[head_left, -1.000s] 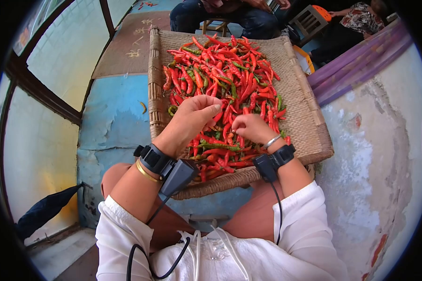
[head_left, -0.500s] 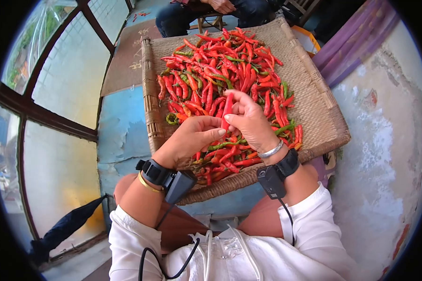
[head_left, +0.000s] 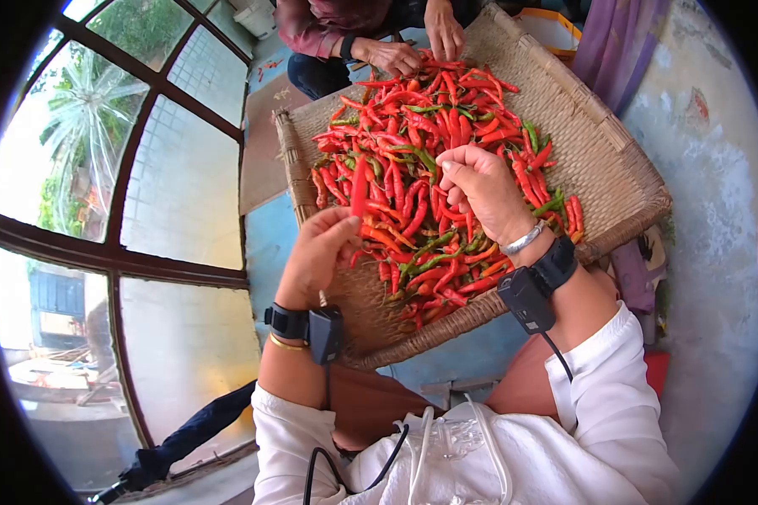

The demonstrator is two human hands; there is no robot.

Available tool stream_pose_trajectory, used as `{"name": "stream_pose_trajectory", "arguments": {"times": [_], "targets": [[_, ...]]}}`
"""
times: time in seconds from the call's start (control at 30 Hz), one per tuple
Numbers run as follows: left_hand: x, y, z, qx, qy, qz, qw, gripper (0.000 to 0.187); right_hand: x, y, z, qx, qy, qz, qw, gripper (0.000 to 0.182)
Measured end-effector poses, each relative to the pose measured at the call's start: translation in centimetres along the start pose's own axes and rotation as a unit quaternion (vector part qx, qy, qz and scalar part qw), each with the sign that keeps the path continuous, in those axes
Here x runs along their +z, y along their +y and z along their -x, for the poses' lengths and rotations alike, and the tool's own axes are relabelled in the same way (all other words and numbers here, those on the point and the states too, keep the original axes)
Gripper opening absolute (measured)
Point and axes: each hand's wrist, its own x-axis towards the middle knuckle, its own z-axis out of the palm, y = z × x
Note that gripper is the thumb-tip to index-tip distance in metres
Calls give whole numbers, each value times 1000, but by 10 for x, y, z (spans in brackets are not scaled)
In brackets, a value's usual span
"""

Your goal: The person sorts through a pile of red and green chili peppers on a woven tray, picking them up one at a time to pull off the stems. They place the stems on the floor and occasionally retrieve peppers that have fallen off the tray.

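A square woven tray (head_left: 623, 181) bears a heap of red peppers (head_left: 413, 130) with some green ones among them. Over the tray's left part, my left hand (head_left: 320, 252) pinches one red pepper (head_left: 360, 189) by its lower end, its tip pointing up. My right hand (head_left: 484, 189) is raised above the right side of the heap, thumb and forefinger pressed together; whatever is between them is too small to name. The two hands are apart.
Across the tray a co-worker's two hands (head_left: 444, 32) touch the far edge of the heap. Framed windows (head_left: 181, 185) stand at the left, with a dark folded umbrella (head_left: 198, 433) below. A purple curtain (head_left: 619, 50) and a wall (head_left: 716, 252) are on the right.
My hands have moved apart, the left keeping the red pepper and the right letting go of it. The co-worker's hands have come to the peppers. The view has shifted left.
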Motion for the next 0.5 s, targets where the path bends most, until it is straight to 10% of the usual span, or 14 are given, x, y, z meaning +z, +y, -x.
{"name": "stream_pose_trajectory", "arguments": {"times": [0.3,0.37,0.5], "targets": [[-52,57,-83,161,119,45,979,24,3,1,-1,-27,-21,10,999,13],[-58,34,-105,214,131,-360,898,24,0,1,-2,-26,-16,-6,1000,14],[11,12,-70,188,28,-543,818,29,-4,0,-2,-34,-30,-26,999,15]]}}
